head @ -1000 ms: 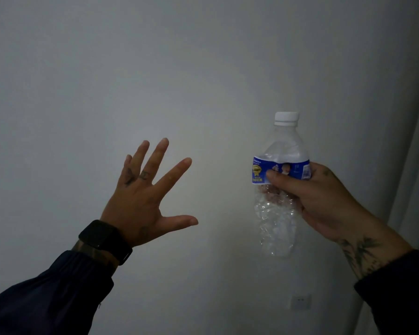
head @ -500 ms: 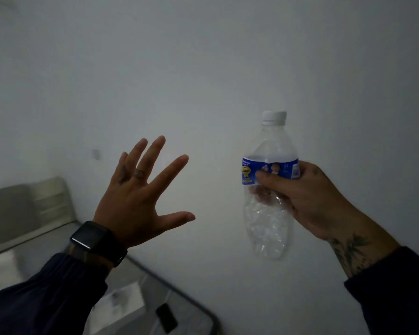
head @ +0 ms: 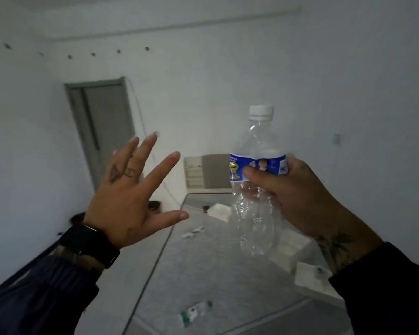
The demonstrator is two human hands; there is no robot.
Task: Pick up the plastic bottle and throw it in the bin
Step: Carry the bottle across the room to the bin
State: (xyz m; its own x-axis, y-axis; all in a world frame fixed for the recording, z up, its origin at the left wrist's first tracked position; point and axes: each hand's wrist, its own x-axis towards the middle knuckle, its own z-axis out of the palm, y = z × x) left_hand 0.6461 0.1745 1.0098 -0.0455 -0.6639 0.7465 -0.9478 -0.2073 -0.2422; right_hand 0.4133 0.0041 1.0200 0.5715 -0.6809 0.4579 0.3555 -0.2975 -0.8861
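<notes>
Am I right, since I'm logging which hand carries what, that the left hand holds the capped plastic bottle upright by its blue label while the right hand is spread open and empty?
Not quite: the hands are swapped. In the head view the right hand holds the capped plastic bottle upright by its blue label, while the left hand is spread open and empty.

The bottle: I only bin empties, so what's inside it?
The bottle looks empty and crumpled, with its white cap on. The label and the right hand cover part of it.
</notes>
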